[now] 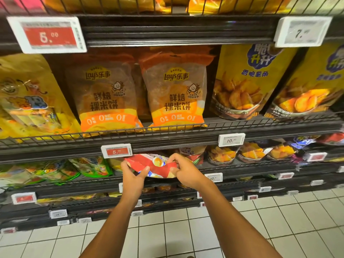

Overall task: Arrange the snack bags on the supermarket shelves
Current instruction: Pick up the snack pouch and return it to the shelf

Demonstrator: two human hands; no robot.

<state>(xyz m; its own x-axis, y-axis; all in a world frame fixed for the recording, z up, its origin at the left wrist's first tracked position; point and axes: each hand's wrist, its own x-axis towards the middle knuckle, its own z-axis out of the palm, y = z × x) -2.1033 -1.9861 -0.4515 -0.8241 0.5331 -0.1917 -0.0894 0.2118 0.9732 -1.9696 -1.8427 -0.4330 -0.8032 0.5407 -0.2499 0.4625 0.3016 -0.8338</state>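
At frame centre, the left hand (133, 175) and right hand (183, 172) each grip the red snack bag (149, 165); it should go in upright, face outward, behind the shelf (93, 185) rail.

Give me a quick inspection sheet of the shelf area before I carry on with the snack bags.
Surface: black wire shelves, several tiers, white tiled floor below.
Job's things: red snack bag held at the tier under the 5.00 price tag; two orange Lay's bags upright above it.
Clutter: green bags lying tilted on the left.
Hands: left hand and right hand both grip the red snack bag.
Cables: nothing seen.
Surroundings: yellow potato-wedge bags on the right.
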